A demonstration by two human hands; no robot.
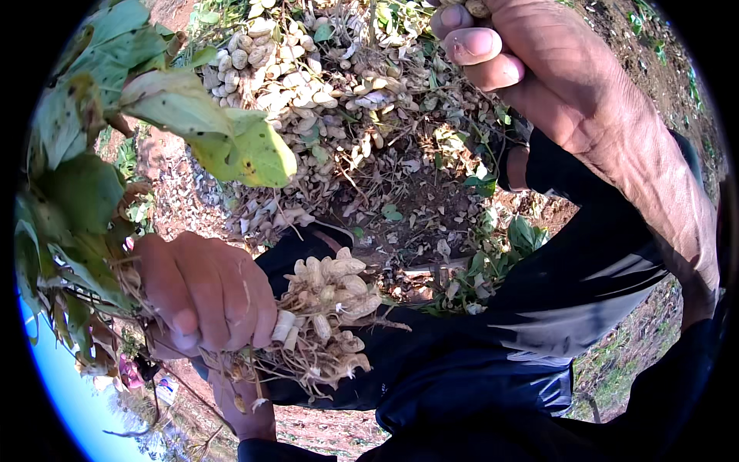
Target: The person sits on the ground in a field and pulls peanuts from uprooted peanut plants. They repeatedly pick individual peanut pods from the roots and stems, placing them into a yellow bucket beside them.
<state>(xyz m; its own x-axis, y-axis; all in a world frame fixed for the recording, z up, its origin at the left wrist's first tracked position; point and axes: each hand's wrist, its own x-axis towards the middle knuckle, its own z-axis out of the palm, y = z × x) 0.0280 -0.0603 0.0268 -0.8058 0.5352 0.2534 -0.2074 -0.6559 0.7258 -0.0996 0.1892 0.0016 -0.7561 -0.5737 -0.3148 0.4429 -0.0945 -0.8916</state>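
Observation:
My left hand is closed around the stems of an uprooted peanut plant. From the left side of the fist spread its green, spotted leaves. On the other side hangs a root end with a cluster of pale peanut pods and thin roots, over my dark-clothed lap. My right hand, at the upper right, has its fingers curled around peanut pods, partly cut off by the top edge of the view. A heap of loose peanut pods lies on the ground between the two hands.
Dry leaves and plant litter cover the soil around the heap. My bent legs in dark trousers frame this ground. A leafy green sprig lies by the right leg. Bare soil shows at the upper right.

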